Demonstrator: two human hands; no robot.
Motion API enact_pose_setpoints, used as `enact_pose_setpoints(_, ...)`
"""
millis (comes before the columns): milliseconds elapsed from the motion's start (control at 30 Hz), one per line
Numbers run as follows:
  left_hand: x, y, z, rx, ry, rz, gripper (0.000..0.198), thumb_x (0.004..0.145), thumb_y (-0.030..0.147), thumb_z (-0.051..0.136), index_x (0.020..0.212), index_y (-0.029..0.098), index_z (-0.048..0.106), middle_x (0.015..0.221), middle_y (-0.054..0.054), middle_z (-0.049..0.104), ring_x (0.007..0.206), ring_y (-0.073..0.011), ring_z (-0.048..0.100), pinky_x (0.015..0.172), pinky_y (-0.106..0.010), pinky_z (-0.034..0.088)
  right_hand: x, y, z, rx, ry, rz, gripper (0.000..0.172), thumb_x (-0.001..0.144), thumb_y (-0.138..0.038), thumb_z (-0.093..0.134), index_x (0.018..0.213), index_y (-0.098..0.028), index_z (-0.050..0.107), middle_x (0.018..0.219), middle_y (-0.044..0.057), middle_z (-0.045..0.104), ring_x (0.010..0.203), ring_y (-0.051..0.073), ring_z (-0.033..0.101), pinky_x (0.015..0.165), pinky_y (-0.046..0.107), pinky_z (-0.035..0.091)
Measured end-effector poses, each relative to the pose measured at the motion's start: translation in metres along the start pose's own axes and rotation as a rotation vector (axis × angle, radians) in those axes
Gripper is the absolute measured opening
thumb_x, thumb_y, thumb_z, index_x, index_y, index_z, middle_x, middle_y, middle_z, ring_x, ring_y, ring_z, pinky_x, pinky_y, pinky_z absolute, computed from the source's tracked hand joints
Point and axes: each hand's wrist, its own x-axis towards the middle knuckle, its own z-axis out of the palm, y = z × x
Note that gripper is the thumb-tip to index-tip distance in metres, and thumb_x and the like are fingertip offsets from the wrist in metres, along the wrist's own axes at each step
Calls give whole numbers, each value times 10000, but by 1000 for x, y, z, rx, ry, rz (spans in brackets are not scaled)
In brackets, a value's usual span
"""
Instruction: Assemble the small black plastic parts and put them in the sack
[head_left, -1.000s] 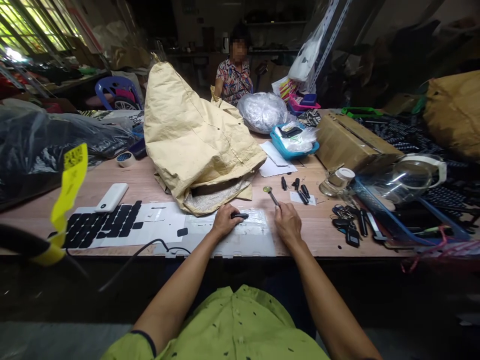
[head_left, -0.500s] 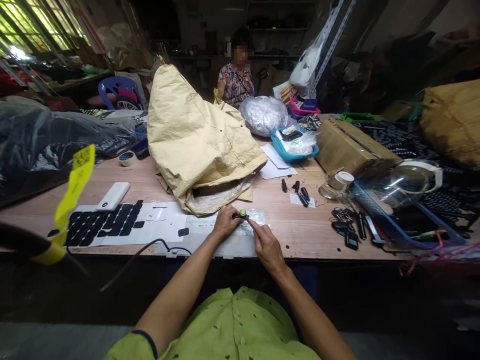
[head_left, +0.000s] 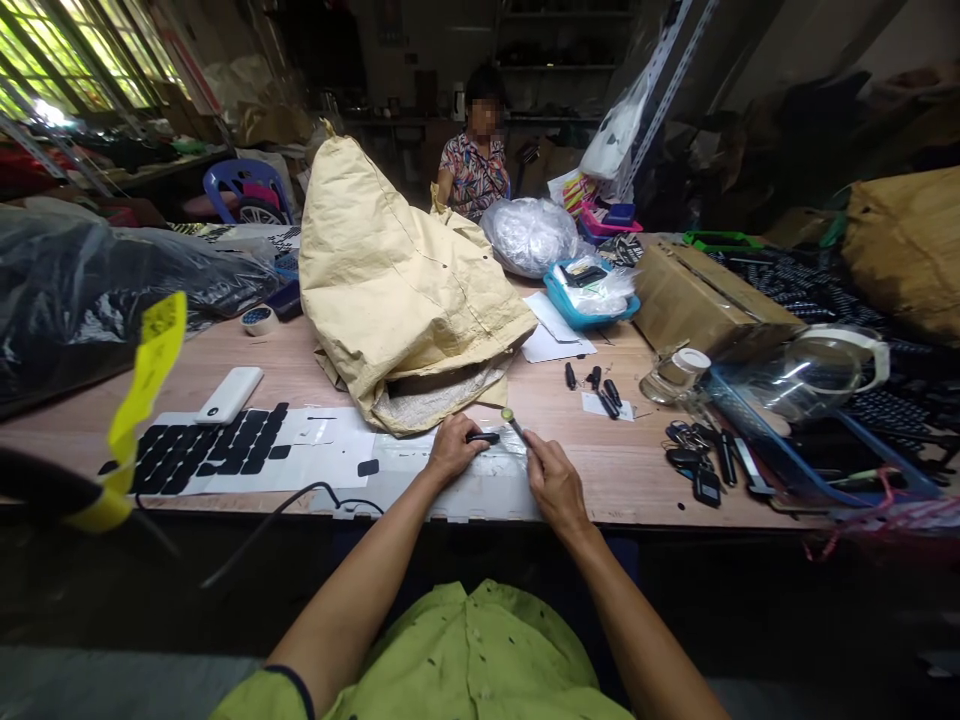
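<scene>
My left hand is closed, its fingers pinching a small black oblong piece over the work mat. What the piece is, I cannot make out. To its right, my right hand grips a small mallet-like tool with a thin grey handle and a round yellow-green head. The head is raised up and right, apart from the black piece. Beneath both hands lies a pale translucent mat, with clear plastic film on it. A white sheet to the left bears rows of black rounded patches.
A large beige sack stands just beyond my hands. To the right are several black fobs, a glass jar, keys and a blue tray. A white power bank lies left. A person sits across the table.
My right hand has moved right, lifting the tool's head away from the black piece. My left hand stays nearly in place, still holding the piece.
</scene>
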Motion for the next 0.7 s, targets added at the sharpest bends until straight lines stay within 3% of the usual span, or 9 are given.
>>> enact_pose_setpoints(133, -2, -1, -1, 12, -8, 11, 87, 743, 183, 753, 789, 204, 684, 859, -20, 649, 913, -208, 547, 829, -336, 431, 33, 21, -4, -240, 36, 117, 384, 952, -238, 425, 1276, -286, 625, 963, 46, 612, 814, 161, 559, 662, 244, 398)
enact_pose_setpoints(267, -3, -5, 0, 25, -8, 47, 28, 831, 240, 670, 827, 216, 684, 869, -21, 649, 907, -207, 547, 847, -344, 433, 63, 42, -4, -456, -20, 154, 332, 931, -206, 468, 1183, -241, 682, 875, 71, 587, 822, 192, 500, 657, 281, 322)
enact_pose_setpoints(500, -2, -2, -6, 48, -30, 26, 201, 922, 301, 523, 805, 206, 656, 884, -38, 643, 915, -206, 544, 887, -355, 421, 71, 40, 4, -583, -6, 190, 326, 936, -215, 445, 1184, -215, 656, 933, 97, 562, 885, 217, 464, 675, 306, 271)
enact_pose_setpoints(633, -36, 21, -16, -49, -114, 65, 225, 934, 360, 484, 913, 202, 643, 937, -49, 649, 930, -209, 552, 867, -338, 429, 71, 34, 3, -584, -30, 216, 304, 943, -224, 434, 1139, -193, 664, 942, 101, 561, 890, 221, 467, 688, 310, 283)
enact_pose_setpoints(700, -68, 33, -14, -179, -297, 135, 263, 940, 406, 470, 998, 209, 634, 975, -43, 659, 904, -191, 570, 838, -304, 438, 71, 34, 3, -582, -25, 219, 292, 941, -225, 433, 1115, -184, 664, 945, 105, 559, 893, 223, 464, 694, 312, 288)
